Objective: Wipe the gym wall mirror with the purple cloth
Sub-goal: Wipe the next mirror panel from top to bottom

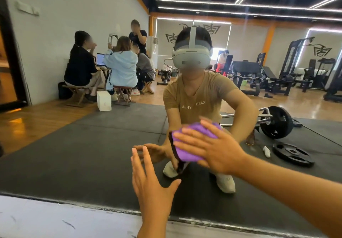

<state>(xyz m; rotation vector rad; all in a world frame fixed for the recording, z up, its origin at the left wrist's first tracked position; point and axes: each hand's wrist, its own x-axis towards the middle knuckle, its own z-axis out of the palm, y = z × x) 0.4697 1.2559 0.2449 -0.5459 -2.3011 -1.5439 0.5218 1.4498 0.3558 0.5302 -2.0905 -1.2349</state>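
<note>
Left hand [149, 186] flat and released near wall mirror glass [92, 154]; right hand [212, 149] pressing soft, light purple cloth [192, 136], best held flat-palmed.

In the middle of the frame, the tan T-shirt [199, 93] reflected in the mirror [92, 145] carries small white lettering, reversed by the glass: it seems to read "YHRS" and "KAIID", though the letters are tiny. Dark emblems on the far wall [244, 39] hold no readable words.
</note>
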